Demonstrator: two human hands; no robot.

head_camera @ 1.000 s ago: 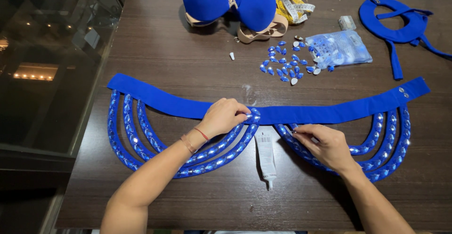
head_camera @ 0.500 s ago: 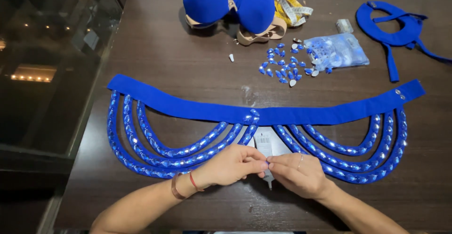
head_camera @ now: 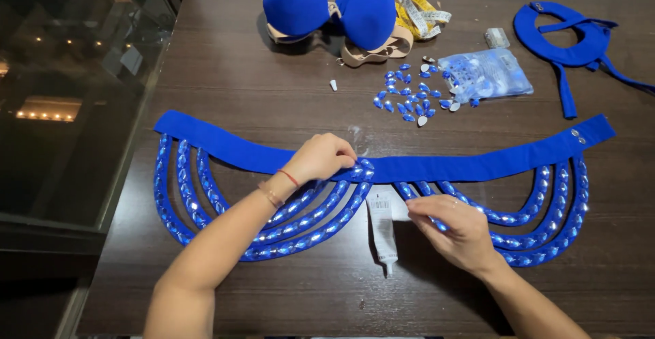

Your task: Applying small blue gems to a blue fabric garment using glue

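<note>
**Pressing down a jewelled blue belt at mid-table**

Holding item one, the blue fabric belt (head_camera: 477,167), flat across the dark wooden table (head_camera: 225,86): a long felt-like band running left to right, with looped strands of blue gems (head_camera: 300,219) hanging from its lower edge in two swags, one on each side. My left hand (head_camera: 321,158) rests on the band at its centre, fingers curled down and closed onto the fabric where the left swag joins it. My right hand (head_camera: 457,230) lies on the inner ends of the right swag, fingertips pinched on a gem strand just below the band.

Item two, a white glue tube (head_camera: 383,233), lies between my hands, nozzle toward me, its upper end tucked under the band's centre.

Item three, loose blue teardrop gems (head_camera: 409,97), scattered beyond the belt, right of centre. Touching them on the right, a clear plastic bag of gems (head_camera: 486,74).

Item four, a pair of blue padded cups (head_camera: 331,5) on tan backing, at the far edge. Just beside them, a yellow tape measure (head_camera: 419,15).

Item five, a blue collar piece with straps (head_camera: 566,39), far right corner, well apart from the belt.

Item six, a small white cap (head_camera: 333,84), alone left of the loose gems.
</note>
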